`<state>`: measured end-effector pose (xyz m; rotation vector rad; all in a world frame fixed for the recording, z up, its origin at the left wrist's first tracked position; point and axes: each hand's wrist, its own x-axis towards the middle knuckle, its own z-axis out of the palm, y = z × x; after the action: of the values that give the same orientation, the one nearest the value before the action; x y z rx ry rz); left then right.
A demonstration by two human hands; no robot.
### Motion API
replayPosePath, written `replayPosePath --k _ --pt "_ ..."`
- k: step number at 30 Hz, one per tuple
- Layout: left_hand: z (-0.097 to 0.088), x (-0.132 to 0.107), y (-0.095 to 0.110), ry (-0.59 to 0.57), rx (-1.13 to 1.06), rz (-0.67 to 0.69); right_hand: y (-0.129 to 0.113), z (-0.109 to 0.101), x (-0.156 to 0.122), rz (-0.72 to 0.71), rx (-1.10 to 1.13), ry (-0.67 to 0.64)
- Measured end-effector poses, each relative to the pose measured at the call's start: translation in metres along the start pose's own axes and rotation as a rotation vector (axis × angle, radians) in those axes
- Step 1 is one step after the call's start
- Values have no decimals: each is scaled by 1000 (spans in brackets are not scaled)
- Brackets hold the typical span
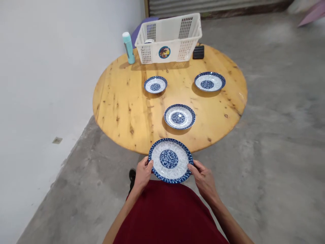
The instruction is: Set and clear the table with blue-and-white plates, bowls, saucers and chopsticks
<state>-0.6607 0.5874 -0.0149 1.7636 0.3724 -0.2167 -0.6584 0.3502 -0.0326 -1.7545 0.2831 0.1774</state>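
Note:
I hold a blue-and-white patterned plate [170, 160] level in front of me, just short of the near edge of the round wooden table [122, 105]. My left hand [143, 172] grips its left rim and my right hand [204, 178] grips its right rim, fingers curled. On the table lie three more plates of the same pattern: one near the front [179, 116], one at the middle left [155, 84], one at the right [210, 81].
A white plastic basket [169, 39] stands at the table's far edge, with a teal bottle [129, 47] to its left and a small black object [198, 52] to its right. A white wall runs along the left. Grey concrete floor surrounds the table.

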Motion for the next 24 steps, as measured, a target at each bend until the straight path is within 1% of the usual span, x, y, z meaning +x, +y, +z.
replayPosePath --k 2,5,11,13,15,17,19,21,24 --pt "-20 0 -2 -30 3 13 -3 17 -2 15 13 -4" --pt "-64 -1 -10 -22 28 18 -10 60 -8 35 28 -13" --pt "-174 7 -29 38 66 49 -27 176 -22 36 127 -31" --pt "-207 12 -32 55 58 54 -33 213 -25 38 158 -25" --pt "-235 16 -34 49 51 52 -40 243 -28 35 172 4" --pt "-257 22 -34 24 53 53 -48 268 -31 25 174 51" --pt "-274 31 -34 -8 53 57 -55 286 -33 24 181 97" --pt "-286 44 -34 -43 52 69 -60 299 -32 40 195 129" --pt "-295 69 -35 -94 67 104 -64 312 -24 76 208 171"
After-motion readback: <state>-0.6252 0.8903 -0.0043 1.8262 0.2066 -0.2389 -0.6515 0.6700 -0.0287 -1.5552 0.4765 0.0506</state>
